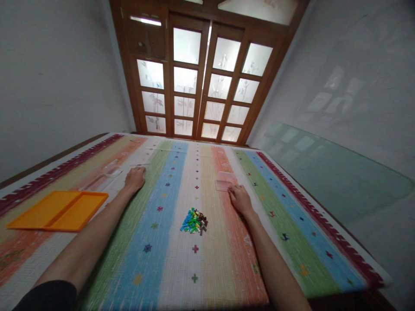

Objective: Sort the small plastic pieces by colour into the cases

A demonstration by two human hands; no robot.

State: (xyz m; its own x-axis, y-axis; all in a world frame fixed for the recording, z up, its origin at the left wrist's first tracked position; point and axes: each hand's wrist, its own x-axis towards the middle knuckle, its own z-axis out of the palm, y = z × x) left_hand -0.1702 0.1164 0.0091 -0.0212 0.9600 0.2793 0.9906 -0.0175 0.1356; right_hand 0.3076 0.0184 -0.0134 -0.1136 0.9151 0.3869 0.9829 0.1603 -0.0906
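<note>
My left hand [135, 178] rests knuckles-up on the striped cloth, fingers curled under, next to a clear flat plastic piece [112, 169] just to its left. My right hand [239, 196] lies on the cloth with its fingers on the near edge of a clear pinkish plastic tray [225, 180]. Between my forearms, nearer to me, sits a small heap of tiny coloured bricks [194, 221], touched by neither hand.
An orange two-compartment tray [60, 210] lies at the left on the striped tablecloth [168, 268]. A glass sheet [340, 177] leans along the right wall. Wooden doors with frosted panes [201, 82] stand beyond the table's far edge.
</note>
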